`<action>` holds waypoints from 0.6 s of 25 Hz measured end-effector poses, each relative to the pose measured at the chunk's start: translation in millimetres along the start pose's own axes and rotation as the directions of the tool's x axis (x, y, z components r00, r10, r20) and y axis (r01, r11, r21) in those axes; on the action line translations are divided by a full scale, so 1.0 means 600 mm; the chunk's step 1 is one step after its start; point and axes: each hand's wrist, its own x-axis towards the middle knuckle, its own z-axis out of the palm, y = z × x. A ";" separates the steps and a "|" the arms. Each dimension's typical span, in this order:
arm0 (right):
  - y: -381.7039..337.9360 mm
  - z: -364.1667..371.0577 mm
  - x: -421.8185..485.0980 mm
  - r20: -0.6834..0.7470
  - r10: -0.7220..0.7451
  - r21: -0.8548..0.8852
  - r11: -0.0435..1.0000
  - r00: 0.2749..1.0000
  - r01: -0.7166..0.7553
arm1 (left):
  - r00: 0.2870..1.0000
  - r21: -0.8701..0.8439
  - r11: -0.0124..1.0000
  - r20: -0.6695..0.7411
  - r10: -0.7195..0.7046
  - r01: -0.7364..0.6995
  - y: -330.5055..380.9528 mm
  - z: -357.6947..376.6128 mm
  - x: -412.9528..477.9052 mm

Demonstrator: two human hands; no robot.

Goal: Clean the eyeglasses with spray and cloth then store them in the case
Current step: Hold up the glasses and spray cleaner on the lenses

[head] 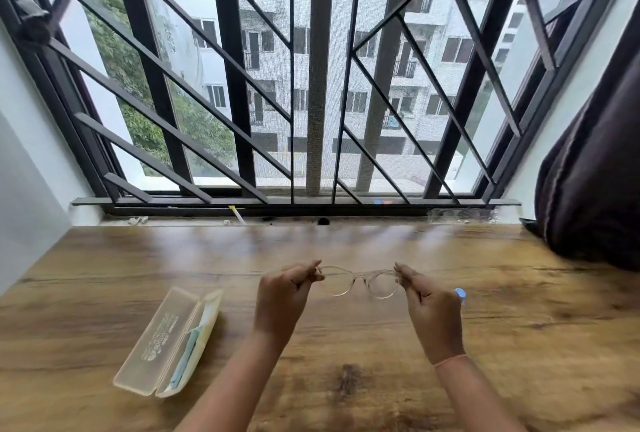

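Wooden bench [519, 310] runs under a barred window [311, 85], with a dark curtain [595, 171] at the right. Clear-framed eyeglasses [362, 282] with round lenses are held above the bench, between both hands. The left hand [282, 296] pinches one end of the frame, the right hand [431, 307] the other. A small blue object [460, 294] peeks from behind the right hand, too hidden to identify. To the left lies an open translucent case [166, 338] holding a pale cloth [188, 352].
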 end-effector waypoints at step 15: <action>-0.188 -0.126 0.137 -0.344 -0.241 0.113 0.949 0.907 0.295 | 0.930 -0.299 0.922 -0.342 0.135 -0.244 0.154 -0.098 0.159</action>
